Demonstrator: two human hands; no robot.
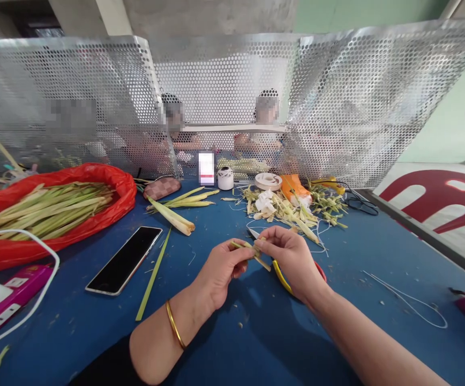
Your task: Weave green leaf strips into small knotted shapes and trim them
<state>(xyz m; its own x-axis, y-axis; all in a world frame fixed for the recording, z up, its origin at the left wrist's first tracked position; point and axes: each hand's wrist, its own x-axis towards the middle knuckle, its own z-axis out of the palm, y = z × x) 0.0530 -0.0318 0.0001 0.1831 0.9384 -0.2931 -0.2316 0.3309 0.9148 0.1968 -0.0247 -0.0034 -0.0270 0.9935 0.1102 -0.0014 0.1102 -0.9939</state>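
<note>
Both hands meet over the middle of the blue table. My left hand (226,265) is closed, pinching a small piece of plant leaf (263,262) between thumb and fingers. Close beside it on the right, my right hand (286,254) is closed with its fingertips on the same piece. Beneath my right hand lie scissors with yellow and red handles (281,277), partly hidden by it. A long green leaf strip (154,276) lies flat to the left, beside a black-screened phone (125,260). Several pale stalks (174,217) rest further back.
At left stand a red bag of leaves (126,185) and a purple power strip (23,289). Behind are a lit phone (206,167), white jar (225,178), tape roll (268,181) and plant scraps (284,209). Thread (409,300) lies right. People sit behind the perforated screen (224,80).
</note>
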